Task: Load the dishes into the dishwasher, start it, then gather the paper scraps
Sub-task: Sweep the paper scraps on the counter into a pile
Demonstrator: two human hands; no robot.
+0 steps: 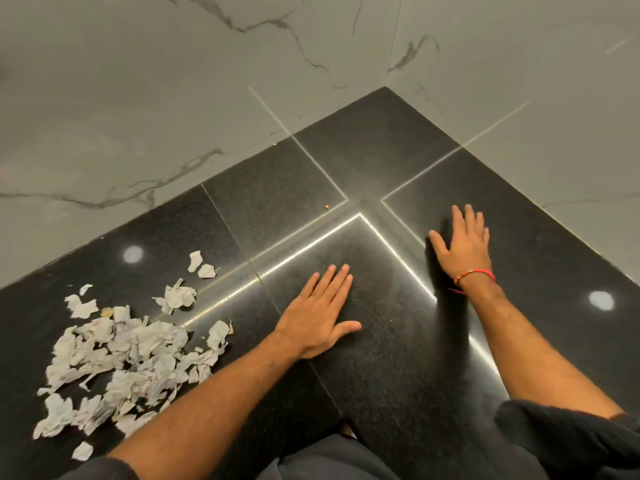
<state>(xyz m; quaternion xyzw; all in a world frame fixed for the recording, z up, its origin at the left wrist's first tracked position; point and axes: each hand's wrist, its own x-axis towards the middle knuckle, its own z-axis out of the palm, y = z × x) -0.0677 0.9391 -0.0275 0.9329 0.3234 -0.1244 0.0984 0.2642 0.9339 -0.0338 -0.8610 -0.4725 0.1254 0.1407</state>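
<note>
Bare black counter [381,341] lies between the paper scraps [121,355] at left and marble walls [138,98] behind

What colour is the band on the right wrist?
Red, with a few small orange and dark beads: the thin thread wristband shows best in the head view.

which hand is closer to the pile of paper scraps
Left. The left hand lies flat on the dark counter just right of the paper scraps, not touching them. The right hand lies flat much farther right, near the corner by the wall.
</note>
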